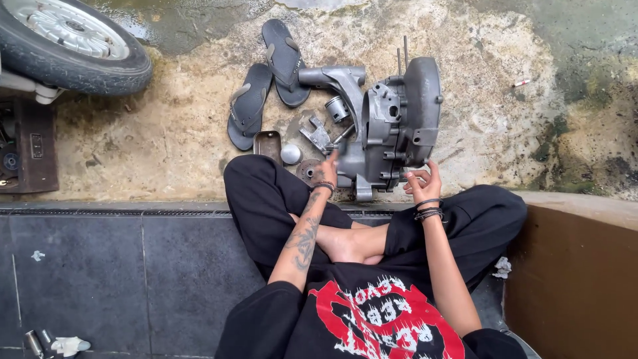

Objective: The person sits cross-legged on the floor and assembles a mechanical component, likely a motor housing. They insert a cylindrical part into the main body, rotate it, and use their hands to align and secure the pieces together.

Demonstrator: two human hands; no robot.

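Note:
A grey metal engine case (389, 126) lies on the stained concrete ground in front of my crossed legs. My left hand (327, 169) reaches to the case's near left side, fingers pointing at it and touching or almost touching it. My right hand (423, 183) hovers at the case's near right corner, fingers curled and pinched together; I cannot tell whether something small is in them. Loose parts lie left of the case: a small cylinder (337, 108), a bracket (316, 133), a round silver cap (291, 154) and a disc (308, 171).
A pair of dark flip-flops (266, 76) lies beyond the parts. A scooter wheel (70, 43) stands at the top left above a dark footboard (30, 146). I sit on dark tiles (133, 272); a brown wall (575, 279) is at my right. A cigarette butt (520, 83) lies far right.

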